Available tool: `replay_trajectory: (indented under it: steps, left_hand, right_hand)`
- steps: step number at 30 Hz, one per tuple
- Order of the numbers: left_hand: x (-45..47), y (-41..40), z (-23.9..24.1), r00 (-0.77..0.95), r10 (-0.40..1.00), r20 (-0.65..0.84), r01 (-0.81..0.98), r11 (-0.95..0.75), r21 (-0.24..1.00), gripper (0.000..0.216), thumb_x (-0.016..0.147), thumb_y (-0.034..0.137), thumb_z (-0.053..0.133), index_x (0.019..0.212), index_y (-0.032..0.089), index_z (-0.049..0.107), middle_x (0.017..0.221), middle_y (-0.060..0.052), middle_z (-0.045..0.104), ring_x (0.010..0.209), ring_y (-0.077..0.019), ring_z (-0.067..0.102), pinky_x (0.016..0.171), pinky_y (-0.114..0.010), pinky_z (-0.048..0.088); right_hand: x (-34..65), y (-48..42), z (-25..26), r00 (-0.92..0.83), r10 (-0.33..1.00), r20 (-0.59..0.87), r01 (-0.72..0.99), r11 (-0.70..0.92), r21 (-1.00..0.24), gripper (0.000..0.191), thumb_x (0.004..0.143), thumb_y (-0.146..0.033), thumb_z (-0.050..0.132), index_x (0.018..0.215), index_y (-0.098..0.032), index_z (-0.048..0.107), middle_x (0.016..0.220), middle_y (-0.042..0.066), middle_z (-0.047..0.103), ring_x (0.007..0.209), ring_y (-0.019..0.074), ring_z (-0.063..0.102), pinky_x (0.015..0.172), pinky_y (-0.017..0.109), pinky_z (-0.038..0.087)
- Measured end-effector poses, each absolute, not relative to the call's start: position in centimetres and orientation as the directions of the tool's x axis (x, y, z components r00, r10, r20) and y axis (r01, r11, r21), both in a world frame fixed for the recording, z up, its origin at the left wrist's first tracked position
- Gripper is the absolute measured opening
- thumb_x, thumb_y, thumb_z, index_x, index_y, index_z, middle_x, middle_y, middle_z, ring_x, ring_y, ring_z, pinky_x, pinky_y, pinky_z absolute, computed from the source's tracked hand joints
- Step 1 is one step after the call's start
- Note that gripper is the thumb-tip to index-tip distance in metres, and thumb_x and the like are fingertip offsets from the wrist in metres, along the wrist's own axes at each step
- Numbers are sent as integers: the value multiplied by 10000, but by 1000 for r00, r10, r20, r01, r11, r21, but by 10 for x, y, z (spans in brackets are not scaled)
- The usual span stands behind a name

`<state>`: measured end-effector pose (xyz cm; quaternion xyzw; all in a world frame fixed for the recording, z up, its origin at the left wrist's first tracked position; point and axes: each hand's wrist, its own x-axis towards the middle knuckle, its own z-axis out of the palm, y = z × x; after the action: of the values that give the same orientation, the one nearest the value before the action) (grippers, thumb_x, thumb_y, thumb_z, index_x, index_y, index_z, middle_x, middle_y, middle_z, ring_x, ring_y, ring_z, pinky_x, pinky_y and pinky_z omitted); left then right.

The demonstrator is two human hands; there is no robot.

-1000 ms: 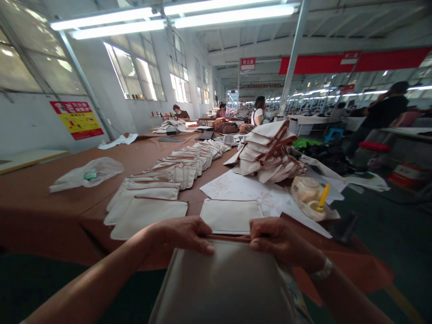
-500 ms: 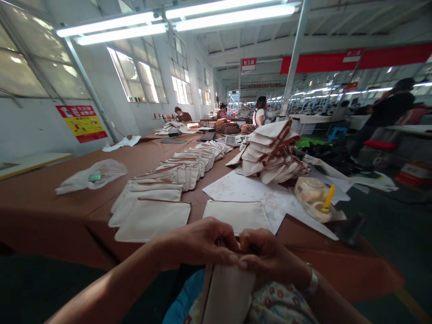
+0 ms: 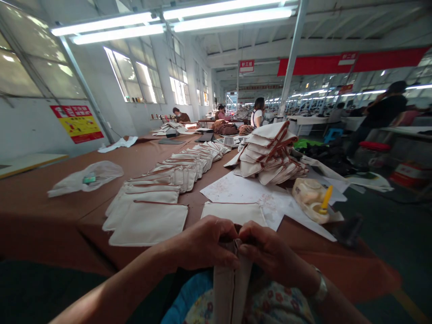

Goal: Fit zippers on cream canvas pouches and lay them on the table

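Both hands, left hand point(image 3: 205, 245) and right hand point(image 3: 266, 252), pinch the top edge of a cream canvas pouch point(image 3: 231, 288) held edge-on over the lap, before a long brown table point(image 3: 50, 211). A red-and-yellow wall poster point(image 3: 77, 122) and red hanging signs point(image 3: 246, 65) carry unreadable writing. Two flat pouches point(image 3: 148, 222) lie nearest; one heaped pile point(image 3: 270, 153) sits behind.

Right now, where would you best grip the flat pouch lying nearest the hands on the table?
Grip the flat pouch by its near edge, coming from the person's side: it lies flat on white paper, zip edge away, near edge overhanging towards both hands.
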<state>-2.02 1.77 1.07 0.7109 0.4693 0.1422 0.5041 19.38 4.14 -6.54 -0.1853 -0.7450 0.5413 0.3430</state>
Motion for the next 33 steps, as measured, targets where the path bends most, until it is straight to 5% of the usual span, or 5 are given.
replay_trajectory:
  steps: [6, 14, 21, 27, 33]
  left_hand:
    - [-23, 18, -18, 430, 850, -305, 563, 11, 826, 326, 692, 401, 757, 825, 137, 620, 652, 58, 443, 610, -94, 350, 525, -222, 258]
    - [-18, 20, -45, 446, 843, -301, 403, 111, 908, 190, 703, 284, 649, 776, 108, 648, 660, 22, 516, 602, -97, 373, 554, -234, 270]
    - [-11, 16, -39, 435, 862, -260, 430, 55, 901, 98, 696, 214, 581, 739, 127, 584, 640, 43, 450, 605, -95, 340, 527, -239, 244]
    - [-14, 15, -36, 502, 830, -245, 412, 20, 911, 124, 747, 245, 589, 771, 123, 580, 650, 48, 434, 606, -88, 330, 524, -230, 254]
    - [-23, 7, -37, 473, 881, -25, 441, -212, 872, 119, 840, 185, 585, 952, 148, 598, 775, 31, 532, 691, -90, 465, 617, -195, 371]
  right_hand:
    - [190, 36, -84, -636, 726, 260, -6, 333, -943, 241, 951, -384, 543, 824, -180, 547, 765, -23, 490, 718, 121, 416, 644, 250, 344]
    - [191, 35, -99, -632, 761, 147, -5, 185, -983, 317, 949, -457, 519, 833, -163, 542, 748, -28, 448, 701, 115, 373, 627, 245, 321]
    - [188, 35, -94, -666, 736, 120, -83, 87, -993, 351, 816, -464, 699, 831, -141, 562, 783, -11, 494, 708, 114, 390, 633, 246, 311]
    - [183, 30, -93, -637, 769, -54, -213, -244, -946, 227, 749, -315, 710, 746, -120, 594, 682, -13, 527, 596, 76, 373, 548, 216, 249]
    - [182, 26, -104, -593, 792, -142, -278, -367, -887, 165, 705, -255, 697, 770, -112, 646, 609, -24, 523, 520, 60, 387, 496, 201, 243]
